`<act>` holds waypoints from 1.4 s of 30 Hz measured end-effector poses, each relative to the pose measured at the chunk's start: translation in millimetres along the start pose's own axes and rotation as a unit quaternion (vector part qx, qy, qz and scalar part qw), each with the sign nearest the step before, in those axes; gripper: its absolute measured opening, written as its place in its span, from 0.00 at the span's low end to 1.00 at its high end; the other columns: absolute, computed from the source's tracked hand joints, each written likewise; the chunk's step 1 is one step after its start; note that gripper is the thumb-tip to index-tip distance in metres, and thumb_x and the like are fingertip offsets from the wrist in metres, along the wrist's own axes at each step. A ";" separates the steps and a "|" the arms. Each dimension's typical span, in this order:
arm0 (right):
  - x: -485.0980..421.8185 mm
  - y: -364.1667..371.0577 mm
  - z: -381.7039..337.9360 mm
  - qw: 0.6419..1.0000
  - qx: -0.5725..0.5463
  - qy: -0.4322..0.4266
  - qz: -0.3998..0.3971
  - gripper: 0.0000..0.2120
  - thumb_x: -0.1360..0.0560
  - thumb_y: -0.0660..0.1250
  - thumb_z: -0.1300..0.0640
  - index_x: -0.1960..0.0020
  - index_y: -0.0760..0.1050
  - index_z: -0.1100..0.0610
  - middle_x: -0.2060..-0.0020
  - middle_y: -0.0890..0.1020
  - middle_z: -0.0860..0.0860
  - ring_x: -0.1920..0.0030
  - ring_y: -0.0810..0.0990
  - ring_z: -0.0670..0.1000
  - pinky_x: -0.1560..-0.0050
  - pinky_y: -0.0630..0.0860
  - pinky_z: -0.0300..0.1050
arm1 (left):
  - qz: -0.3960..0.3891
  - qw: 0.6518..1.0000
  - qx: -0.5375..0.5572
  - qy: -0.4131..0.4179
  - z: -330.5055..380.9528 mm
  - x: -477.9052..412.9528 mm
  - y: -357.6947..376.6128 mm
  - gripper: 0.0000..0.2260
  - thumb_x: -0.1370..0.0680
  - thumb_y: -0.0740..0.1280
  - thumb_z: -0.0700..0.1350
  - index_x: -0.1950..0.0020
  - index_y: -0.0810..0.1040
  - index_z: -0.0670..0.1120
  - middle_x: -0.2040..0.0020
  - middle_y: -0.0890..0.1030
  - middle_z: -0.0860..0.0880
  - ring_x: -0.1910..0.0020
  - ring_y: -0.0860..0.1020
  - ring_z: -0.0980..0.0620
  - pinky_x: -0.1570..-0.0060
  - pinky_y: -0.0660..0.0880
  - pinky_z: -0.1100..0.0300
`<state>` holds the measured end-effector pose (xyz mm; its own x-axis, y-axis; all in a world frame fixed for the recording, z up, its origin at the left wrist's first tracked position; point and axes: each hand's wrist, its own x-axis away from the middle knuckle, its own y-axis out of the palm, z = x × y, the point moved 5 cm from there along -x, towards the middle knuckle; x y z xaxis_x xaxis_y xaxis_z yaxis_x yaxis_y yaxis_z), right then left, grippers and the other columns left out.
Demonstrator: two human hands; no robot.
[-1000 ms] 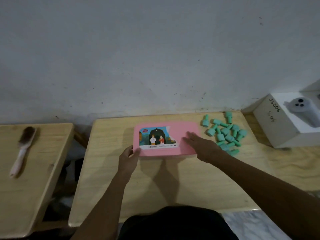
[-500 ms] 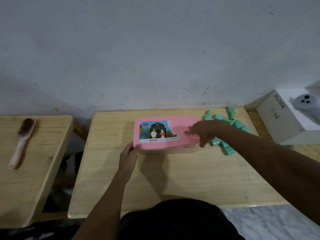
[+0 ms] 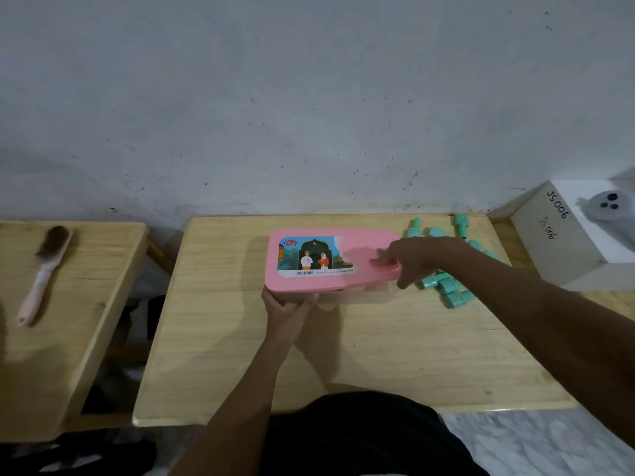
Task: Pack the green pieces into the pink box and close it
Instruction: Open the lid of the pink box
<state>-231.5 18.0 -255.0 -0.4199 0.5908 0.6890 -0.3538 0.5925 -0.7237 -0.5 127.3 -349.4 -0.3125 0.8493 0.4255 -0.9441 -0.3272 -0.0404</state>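
The right forearm hides much of the green pieces [image 3: 446, 285]; only some show, scattered on the wooden table [image 3: 343, 355] just right of the pink box [image 3: 357, 295], a few far beyond the wrist and a few near it. The box's pale base is hard to make out under the pink lid [image 3: 364, 266]; what lies inside cannot be seen. A white box [image 3: 563, 245] at the far right is cut off by the frame edge, as is the grey object on it.

Compared with half a second ago, the lid's right end is lifted higher, so it tilts with a gap over the base on the right.

The left hand [image 3: 287, 305] cups the near left corner of the box, fingers curled against its side, holding it steady. The right hand [image 3: 409, 257] reaches in from the right, fingertips on top of the lid's right end and thumb below, pinching that edge. A brush [image 3: 43, 269] lies on the separate table to the left.
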 end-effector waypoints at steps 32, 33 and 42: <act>-21.8 -20.7 -193.7 0.894 -0.144 -0.221 0.363 0.26 0.28 0.70 0.41 0.33 0.75 0.49 0.42 0.79 0.52 0.45 0.77 0.53 0.49 0.76 0.47 | 0.092 0.993 0.009 -0.070 110.5 -23.2 -91.5 0.17 0.25 0.61 0.37 0.37 0.76 0.42 0.45 0.80 0.41 0.50 0.79 0.43 0.50 0.78 0.50; -24.4 -16.1 -183.5 0.903 -0.165 -0.194 0.346 0.25 0.26 0.67 0.39 0.32 0.74 0.47 0.40 0.79 0.51 0.42 0.77 0.52 0.44 0.77 0.50 | 0.131 0.988 -0.019 -0.077 107.1 -24.7 -102.5 0.16 0.25 0.62 0.40 0.38 0.76 0.41 0.46 0.80 0.41 0.51 0.79 0.43 0.52 0.78 0.52; -44.0 40.0 -73.7 0.864 -0.410 0.102 0.273 0.19 0.23 0.63 0.50 0.33 0.74 0.52 0.38 0.78 0.54 0.40 0.78 0.53 0.43 0.75 0.46 | 0.237 0.932 -0.258 -0.093 79.3 -30.6 -155.1 0.17 0.30 0.63 0.48 0.44 0.76 0.43 0.49 0.80 0.42 0.51 0.79 0.40 0.49 0.79 0.45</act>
<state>-165.6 56.1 -311.4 -0.1512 0.9394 0.3077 0.5972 0.3349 -0.7288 163.8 119.2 -284.4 -0.7289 0.5574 0.3975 -0.6448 -0.3637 -0.6723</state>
